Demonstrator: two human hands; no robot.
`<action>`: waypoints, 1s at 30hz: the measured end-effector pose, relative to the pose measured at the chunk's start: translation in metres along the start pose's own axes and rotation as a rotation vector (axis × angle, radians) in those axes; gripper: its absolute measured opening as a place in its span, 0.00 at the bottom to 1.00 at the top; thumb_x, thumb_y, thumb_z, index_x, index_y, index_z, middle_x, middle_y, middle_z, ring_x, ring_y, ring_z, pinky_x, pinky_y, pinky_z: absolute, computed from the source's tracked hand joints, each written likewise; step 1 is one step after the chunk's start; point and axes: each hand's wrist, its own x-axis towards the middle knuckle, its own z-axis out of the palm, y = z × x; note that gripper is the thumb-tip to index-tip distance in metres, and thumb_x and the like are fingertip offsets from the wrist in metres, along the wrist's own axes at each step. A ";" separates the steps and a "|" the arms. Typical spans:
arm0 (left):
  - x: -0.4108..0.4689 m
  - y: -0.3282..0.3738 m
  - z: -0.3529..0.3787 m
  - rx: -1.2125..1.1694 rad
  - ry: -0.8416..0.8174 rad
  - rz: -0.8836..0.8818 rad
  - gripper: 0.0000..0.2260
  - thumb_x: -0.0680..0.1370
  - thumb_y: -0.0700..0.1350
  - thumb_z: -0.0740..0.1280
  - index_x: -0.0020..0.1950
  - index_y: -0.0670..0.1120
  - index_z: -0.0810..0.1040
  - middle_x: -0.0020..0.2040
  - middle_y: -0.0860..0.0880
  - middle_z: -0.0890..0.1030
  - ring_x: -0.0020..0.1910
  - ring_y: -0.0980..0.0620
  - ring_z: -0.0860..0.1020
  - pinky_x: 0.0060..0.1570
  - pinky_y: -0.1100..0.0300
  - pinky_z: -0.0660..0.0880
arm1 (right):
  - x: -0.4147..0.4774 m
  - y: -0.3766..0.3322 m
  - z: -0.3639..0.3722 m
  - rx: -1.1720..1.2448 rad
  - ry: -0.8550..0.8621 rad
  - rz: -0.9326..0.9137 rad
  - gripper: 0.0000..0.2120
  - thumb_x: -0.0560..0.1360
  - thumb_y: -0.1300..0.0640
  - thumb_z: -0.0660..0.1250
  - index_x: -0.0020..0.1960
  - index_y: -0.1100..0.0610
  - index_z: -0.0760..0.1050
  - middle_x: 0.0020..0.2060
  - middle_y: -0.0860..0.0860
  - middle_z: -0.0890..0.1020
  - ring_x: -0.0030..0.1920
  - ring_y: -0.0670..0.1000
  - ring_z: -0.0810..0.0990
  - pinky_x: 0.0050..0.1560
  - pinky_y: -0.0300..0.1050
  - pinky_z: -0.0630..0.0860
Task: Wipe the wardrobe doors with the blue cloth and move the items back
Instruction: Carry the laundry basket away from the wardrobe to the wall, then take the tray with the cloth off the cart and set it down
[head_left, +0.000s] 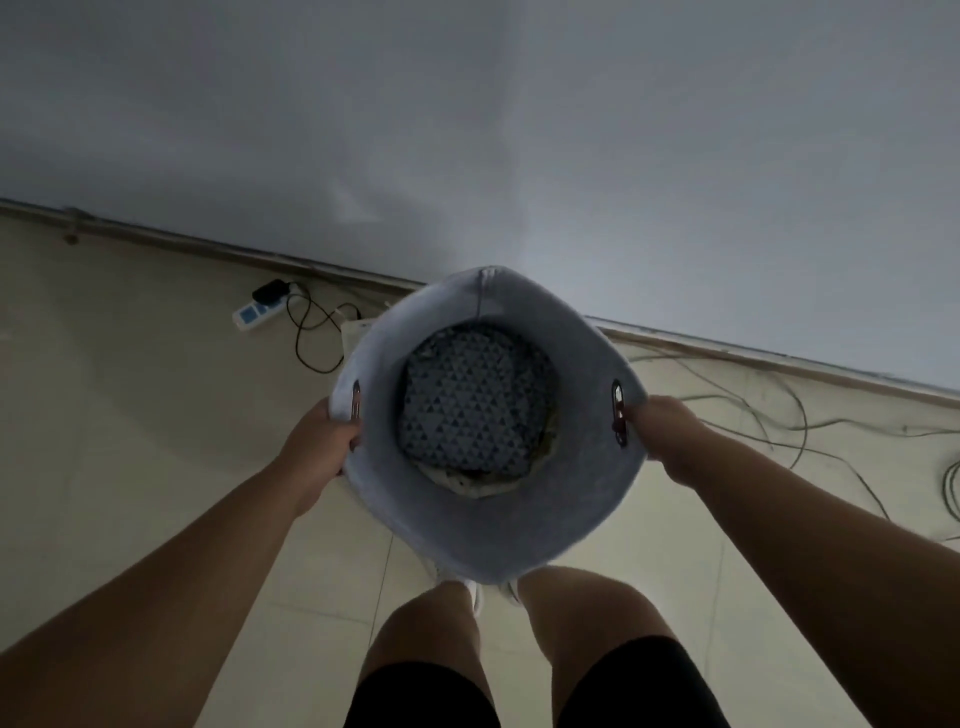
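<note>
Single head-worn view, wide-angle, aimed steeply down and forward from above the arms. Close on the basket (488, 415), seen straight into its open mouth at frame centre, with the left hand (322, 441) at 9 o'clock of it and the right hand (662, 428) at 3 o'clock. Knees and shorts at 6 o'clock, right under the lens. Farther off, the floor (130, 415) across the middle and the wall (519, 130) filling the top toward 12 o'clock, the baseboard running tilted from upper left to lower right. Power strip (258, 310) at 10 o'clock, loose cables (779, 415) at 3 o'clock. No second view to compare.
</note>
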 end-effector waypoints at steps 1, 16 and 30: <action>0.008 -0.004 0.004 -0.005 -0.011 0.004 0.08 0.80 0.39 0.68 0.58 0.45 0.80 0.52 0.40 0.84 0.51 0.40 0.83 0.54 0.43 0.80 | 0.008 0.003 0.006 -0.004 -0.004 0.005 0.08 0.74 0.64 0.65 0.48 0.67 0.81 0.47 0.65 0.84 0.45 0.62 0.83 0.43 0.56 0.81; -0.026 -0.005 -0.014 -0.007 -0.020 0.037 0.23 0.80 0.42 0.66 0.76 0.49 0.73 0.68 0.52 0.77 0.55 0.51 0.81 0.55 0.49 0.82 | -0.039 0.004 0.008 -0.080 0.015 -0.058 0.16 0.77 0.58 0.66 0.64 0.60 0.79 0.52 0.60 0.84 0.42 0.57 0.80 0.47 0.54 0.81; -0.313 -0.031 -0.097 -0.287 -0.026 -0.004 0.08 0.84 0.45 0.64 0.60 0.52 0.81 0.52 0.47 0.86 0.50 0.45 0.84 0.42 0.55 0.79 | -0.274 -0.068 -0.076 -0.342 -0.265 -0.262 0.10 0.80 0.58 0.63 0.51 0.63 0.80 0.41 0.59 0.84 0.36 0.54 0.77 0.34 0.46 0.72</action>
